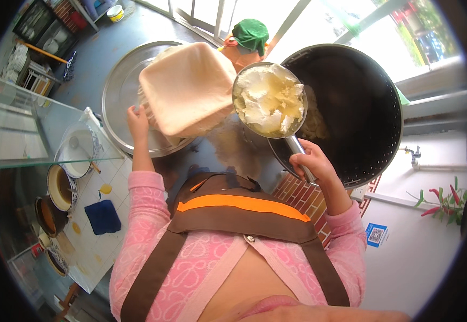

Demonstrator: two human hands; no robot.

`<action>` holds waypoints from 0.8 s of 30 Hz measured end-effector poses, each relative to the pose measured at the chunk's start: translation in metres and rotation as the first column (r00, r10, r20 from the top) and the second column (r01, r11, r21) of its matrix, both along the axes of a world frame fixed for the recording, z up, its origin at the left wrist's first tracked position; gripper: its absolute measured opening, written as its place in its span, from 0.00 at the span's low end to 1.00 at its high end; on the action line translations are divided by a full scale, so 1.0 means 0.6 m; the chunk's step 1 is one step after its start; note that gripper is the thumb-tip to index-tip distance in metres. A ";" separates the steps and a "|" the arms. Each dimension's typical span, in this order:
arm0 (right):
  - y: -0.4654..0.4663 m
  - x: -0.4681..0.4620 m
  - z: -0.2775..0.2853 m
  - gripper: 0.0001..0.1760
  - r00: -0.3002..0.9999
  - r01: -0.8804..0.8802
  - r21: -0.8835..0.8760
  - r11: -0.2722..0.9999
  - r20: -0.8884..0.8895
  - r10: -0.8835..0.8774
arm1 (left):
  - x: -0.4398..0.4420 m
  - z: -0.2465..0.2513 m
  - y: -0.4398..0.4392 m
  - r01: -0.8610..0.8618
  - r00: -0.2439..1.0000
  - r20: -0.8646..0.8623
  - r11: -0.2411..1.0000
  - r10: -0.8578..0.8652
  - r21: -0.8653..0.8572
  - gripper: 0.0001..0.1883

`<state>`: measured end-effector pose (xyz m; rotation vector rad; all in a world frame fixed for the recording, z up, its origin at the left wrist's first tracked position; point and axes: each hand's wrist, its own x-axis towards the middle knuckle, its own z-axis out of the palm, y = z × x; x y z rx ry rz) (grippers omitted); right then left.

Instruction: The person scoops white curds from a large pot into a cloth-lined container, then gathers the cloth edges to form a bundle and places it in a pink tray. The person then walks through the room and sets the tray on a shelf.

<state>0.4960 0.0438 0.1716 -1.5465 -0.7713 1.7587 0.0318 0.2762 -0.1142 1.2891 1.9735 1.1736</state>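
My right hand (pixel 314 161) grips the handle of a round metal ladle (pixel 270 100), whose bowl is full of soft white curds in yellowish liquid. The ladle is between a cloth-lined square mould (pixel 191 86) and a large dark pot (pixel 350 112); pale matter shows at the pot's left inner side. My left hand (pixel 137 116) is at the lower left edge of the mould, by the gathered cloth; its exact hold cannot be told. The mould rests over a wide round metal tray (pixel 116 96), and its lining looks empty.
At the left, a tiled counter (pixel 100 177) holds enamel basins (pixel 62 187), a brown bowl (pixel 50 216) and a folded dark blue cloth (pixel 102 216), beside a glass panel (pixel 48 124). A green cloth-covered object (pixel 251 35) stands beyond the mould. A wall tap (pixel 412 155) is at the right.
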 end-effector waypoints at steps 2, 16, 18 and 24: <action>0.031 -0.027 -0.003 0.20 0.998 -0.054 0.008 0.999 -0.035 0.054 | -0.008 -0.023 0.014 0.030 1.000 -0.007 0.999 -0.030 -0.017 0.25; 0.245 -0.194 -0.157 0.09 0.953 -0.304 0.064 0.950 0.033 0.303 | -0.011 0.040 0.051 0.198 0.978 -0.085 0.975 -0.189 0.100 0.12; 0.262 -0.203 -0.175 0.09 0.946 -0.321 0.039 0.946 0.065 0.318 | -0.013 0.048 0.048 0.222 0.974 -0.065 0.970 -0.216 0.103 0.13; 0.284 -0.217 -0.199 0.10 0.932 -0.323 -0.030 0.946 0.161 0.323 | -0.014 0.051 0.043 0.221 0.975 -0.055 0.968 -0.216 0.121 0.12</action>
